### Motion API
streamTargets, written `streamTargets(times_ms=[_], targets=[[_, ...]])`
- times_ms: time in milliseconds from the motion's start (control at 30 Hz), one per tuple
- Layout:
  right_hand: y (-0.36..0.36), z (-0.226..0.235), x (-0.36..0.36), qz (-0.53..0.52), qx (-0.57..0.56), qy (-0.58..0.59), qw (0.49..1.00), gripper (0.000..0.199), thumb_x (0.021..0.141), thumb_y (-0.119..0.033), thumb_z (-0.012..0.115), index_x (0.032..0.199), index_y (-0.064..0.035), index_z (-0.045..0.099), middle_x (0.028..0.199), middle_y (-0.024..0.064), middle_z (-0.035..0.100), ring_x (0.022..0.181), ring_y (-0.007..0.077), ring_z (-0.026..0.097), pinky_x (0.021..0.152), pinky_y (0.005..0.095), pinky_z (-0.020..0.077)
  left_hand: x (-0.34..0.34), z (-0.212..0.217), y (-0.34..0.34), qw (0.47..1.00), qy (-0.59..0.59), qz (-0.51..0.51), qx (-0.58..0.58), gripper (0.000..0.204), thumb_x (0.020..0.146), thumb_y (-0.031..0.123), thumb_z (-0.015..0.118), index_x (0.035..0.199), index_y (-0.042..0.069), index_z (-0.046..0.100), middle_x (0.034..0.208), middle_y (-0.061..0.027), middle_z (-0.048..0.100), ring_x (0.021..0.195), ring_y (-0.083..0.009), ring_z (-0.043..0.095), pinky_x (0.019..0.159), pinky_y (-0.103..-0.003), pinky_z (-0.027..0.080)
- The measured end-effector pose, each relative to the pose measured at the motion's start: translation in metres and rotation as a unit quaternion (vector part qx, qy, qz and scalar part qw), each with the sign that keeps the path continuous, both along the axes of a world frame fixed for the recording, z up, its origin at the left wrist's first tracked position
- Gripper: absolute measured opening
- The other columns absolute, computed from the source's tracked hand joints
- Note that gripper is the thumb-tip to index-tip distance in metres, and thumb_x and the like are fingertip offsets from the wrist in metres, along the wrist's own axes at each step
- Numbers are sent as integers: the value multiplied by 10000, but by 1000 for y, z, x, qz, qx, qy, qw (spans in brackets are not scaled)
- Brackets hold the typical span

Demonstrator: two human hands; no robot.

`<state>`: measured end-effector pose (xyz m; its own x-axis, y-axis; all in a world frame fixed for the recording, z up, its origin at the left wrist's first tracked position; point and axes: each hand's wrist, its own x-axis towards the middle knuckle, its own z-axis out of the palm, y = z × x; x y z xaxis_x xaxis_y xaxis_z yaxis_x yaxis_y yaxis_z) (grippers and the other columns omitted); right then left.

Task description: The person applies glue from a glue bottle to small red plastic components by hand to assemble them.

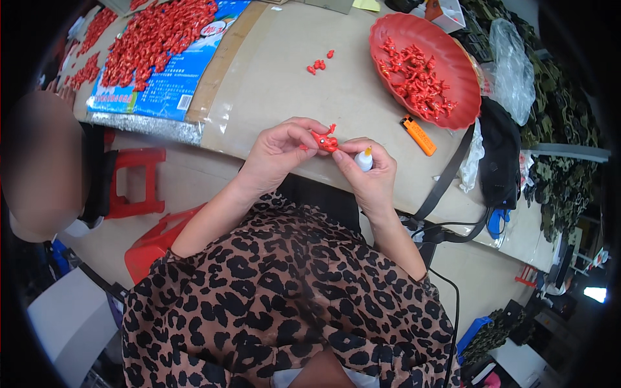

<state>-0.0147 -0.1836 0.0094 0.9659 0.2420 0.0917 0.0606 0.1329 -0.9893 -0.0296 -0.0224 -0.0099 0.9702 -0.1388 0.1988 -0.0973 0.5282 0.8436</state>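
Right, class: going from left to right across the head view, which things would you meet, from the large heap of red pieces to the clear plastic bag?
Large heap of red pieces → small red figure → white bottle → orange lighter → clear plastic bag

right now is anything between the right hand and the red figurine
Nothing visible: the right hand touches the red figurine; the white squeeze bottle in the same hand sits off to the right, not between.

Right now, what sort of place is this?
Probably a small hand-assembly workshop: a heap of small red parts on the table, more red pieces in a bowl, and a nozzled bottle in the right hand.
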Motion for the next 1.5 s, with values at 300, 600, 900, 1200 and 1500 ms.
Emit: streamTargets(times_ms=[300, 600, 900, 1200, 1500], targets=[[-12, -10, -3, -21, 96, 91, 991, 126, 751, -59, 607, 844, -4, 543, 735, 16, 557, 635, 56, 513, 567, 177, 430, 58, 45, -19, 986, 17, 51, 155, 144, 791, 6, 516, 924, 19, 569, 918, -63, 541, 835, -136, 545, 692, -239, 464], [-16, -12, -4, -46, 93, 87, 991, 96, 746, -14, 566, 824, 13, 515, 664, 65, 535, 568, 110, 494, 545, 218, 408, 106, 30, -52, 898, -175, 164, 369, 192, 708, 60, 584, 895, 79, 618, 875, -91, 582, 860, -249, 526, 775, -328, 419], [-19, -6, -5, -33, 109, 86, 990, 71, 736, 30, 559, 798, 27, 526, 682, 62, 526, 588, 106, 511, 549, 211, 425, 198, 33, 103, 810, -9, 340, 478, 157, 761, 72, 532, 884, 13, 610, 790, -98, 620, 728, -130, 578, 659, -241, 449], [-13, -1, -1, -36, 116, 93, 988, 72, 736, 6, 560, 790, 21, 515, 677, 87, 522, 574, 147, 506, 533, 244, 406, 299, 31, 130, 691, -41, 389, 608, 241, 716, 164, 571, 942, 82, 594, 913, -136, 559, 864, -293, 533, 746, -377, 432], [-11, -1, 2, -38, 133, 101, 985, 66, 735, 12, 557, 786, 20, 516, 688, 100, 530, 573, 155, 504, 528, 247, 399, 309, 32, 130, 600, -71, 322, 729, 191, 744, 210, 549, 845, 54, 597, 914, -155, 548, 807, -333, 534, 699, -411, 436]])
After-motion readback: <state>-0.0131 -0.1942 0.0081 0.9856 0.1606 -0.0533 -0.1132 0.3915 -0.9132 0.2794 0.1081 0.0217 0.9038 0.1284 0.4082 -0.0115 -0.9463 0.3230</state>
